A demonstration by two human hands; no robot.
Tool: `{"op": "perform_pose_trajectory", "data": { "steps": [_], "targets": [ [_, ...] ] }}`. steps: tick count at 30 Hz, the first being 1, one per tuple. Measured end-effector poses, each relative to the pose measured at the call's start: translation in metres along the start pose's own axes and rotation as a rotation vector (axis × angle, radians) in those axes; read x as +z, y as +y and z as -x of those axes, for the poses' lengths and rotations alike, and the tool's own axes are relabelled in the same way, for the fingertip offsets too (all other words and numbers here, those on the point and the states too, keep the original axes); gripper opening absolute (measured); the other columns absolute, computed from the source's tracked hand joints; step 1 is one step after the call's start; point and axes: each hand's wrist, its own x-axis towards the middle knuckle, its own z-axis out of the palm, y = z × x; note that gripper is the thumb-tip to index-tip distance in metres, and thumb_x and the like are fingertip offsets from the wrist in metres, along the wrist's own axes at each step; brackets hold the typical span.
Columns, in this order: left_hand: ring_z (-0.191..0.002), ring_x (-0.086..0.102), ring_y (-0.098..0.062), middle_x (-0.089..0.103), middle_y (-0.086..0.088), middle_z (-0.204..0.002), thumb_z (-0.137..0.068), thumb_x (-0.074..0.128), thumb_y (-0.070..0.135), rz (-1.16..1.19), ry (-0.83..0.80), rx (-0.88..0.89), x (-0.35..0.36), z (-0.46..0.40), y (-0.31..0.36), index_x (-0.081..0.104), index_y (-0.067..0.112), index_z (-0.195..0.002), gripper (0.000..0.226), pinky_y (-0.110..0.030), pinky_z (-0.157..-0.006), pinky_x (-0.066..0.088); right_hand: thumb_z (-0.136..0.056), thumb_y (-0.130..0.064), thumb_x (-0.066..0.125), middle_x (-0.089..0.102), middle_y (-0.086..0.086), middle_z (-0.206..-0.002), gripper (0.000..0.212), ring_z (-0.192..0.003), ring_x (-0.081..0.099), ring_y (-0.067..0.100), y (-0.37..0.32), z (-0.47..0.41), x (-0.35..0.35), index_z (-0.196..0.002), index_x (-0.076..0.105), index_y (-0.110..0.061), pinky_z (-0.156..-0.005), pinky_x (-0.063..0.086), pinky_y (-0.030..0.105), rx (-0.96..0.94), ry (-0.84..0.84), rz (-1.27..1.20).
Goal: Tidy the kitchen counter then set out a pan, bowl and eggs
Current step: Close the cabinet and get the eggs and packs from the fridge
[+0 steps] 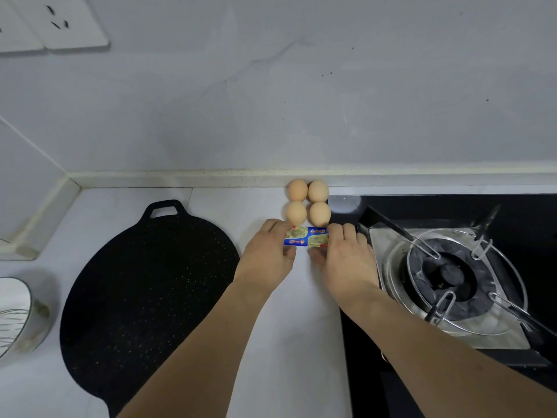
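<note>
A matt black pan with a speckled, grainy face lies on the smooth white counter, smooth matt-shelled eggs sit beyond glossy printed foil packets, and shiny metal wire supports ring the glossy black hob.

Your light is soft, even and cool, with faint shadows. Glare spots the hob glass. Wide-angle bending curves the counter edge; the wall sockets look blurred.

left hand: forearm extended, fingers curled, pinching | right hand: forearm extended, fingers curled, pinching
</note>
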Motion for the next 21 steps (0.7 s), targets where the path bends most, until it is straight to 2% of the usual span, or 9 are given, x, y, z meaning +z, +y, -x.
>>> {"op": "perform_pose_trajectory", "data": {
  "steps": [3,6,8,11,14,18,21],
  "targets": [
    [-0.109,0.055,-0.015,0.050,0.002,-0.127,-0.090,0.059,0.019,0.006,0.005,-0.016,-0.007,0.008,-0.001,0.053,0.016,-0.128,0.039,-0.026,-0.086,0.045,-0.088,-0.043,0.056,0.051,0.007,-0.113,0.046,-0.103,0.051,0.029,0.000,0.007,-0.002,-0.122,0.048,-0.013,-0.085,0.040,0.038,0.000,0.027,0.007],
    [-0.117,0.053,-0.018,0.048,-0.001,-0.133,-0.091,0.060,0.022,-0.019,0.040,-0.013,-0.019,0.021,-0.006,0.049,0.013,-0.134,0.045,-0.031,-0.093,0.043,-0.079,-0.037,0.067,0.054,0.012,-0.106,0.053,-0.094,0.055,0.034,-0.005,0.017,-0.007,-0.121,0.053,-0.008,-0.077,0.044,0.042,-0.046,0.124,0.001],
    [-0.121,0.050,-0.019,0.048,-0.003,-0.136,-0.092,0.059,0.023,-0.018,0.077,-0.008,-0.030,0.030,-0.009,0.047,0.011,-0.136,0.047,-0.029,-0.098,0.040,-0.079,-0.034,0.067,0.051,0.014,-0.119,0.060,-0.102,0.051,0.035,-0.012,0.025,-0.011,-0.129,0.049,-0.008,-0.083,0.043,0.044,-0.083,0.133,-0.044],
    [-0.130,0.042,-0.015,0.043,0.000,-0.143,-0.095,0.055,0.026,-0.068,0.148,-0.019,-0.050,0.058,-0.020,0.043,0.014,-0.140,0.048,-0.016,-0.100,0.028,-0.082,-0.034,0.064,0.037,0.014,-0.139,0.065,-0.120,0.040,0.032,-0.032,0.045,-0.011,-0.137,0.040,-0.010,-0.098,0.037,0.043,-0.199,0.101,-0.103],
    [-0.135,0.037,-0.013,0.041,0.001,-0.145,-0.096,0.053,0.030,-0.124,0.236,-0.009,-0.071,0.084,-0.035,0.040,0.015,-0.141,0.049,-0.014,-0.100,0.023,-0.083,-0.029,0.064,0.034,0.014,-0.141,0.063,-0.127,0.035,0.030,-0.056,0.059,-0.012,-0.138,0.039,-0.010,-0.103,0.034,0.043,-0.285,0.087,-0.164],
    [-0.136,0.037,-0.015,0.042,-0.002,-0.145,-0.096,0.052,0.033,-0.140,0.307,-0.034,-0.107,0.125,-0.070,0.039,0.015,-0.142,0.051,-0.022,-0.106,0.030,-0.086,-0.021,0.059,0.034,0.010,-0.139,0.058,-0.129,0.034,0.026,-0.106,0.080,-0.013,-0.140,0.038,-0.012,-0.106,0.030,0.037,-0.319,0.059,-0.215],
    [-0.130,0.044,-0.017,0.048,-0.004,-0.139,-0.096,0.051,0.030,-0.105,0.392,-0.070,-0.132,0.155,-0.094,0.044,0.013,-0.138,0.046,-0.021,-0.102,0.032,-0.088,-0.019,0.056,0.035,0.009,-0.139,0.055,-0.127,0.037,0.024,-0.148,0.093,-0.011,-0.140,0.038,-0.013,-0.108,0.032,0.035,-0.349,0.050,-0.272]
  ]
}}
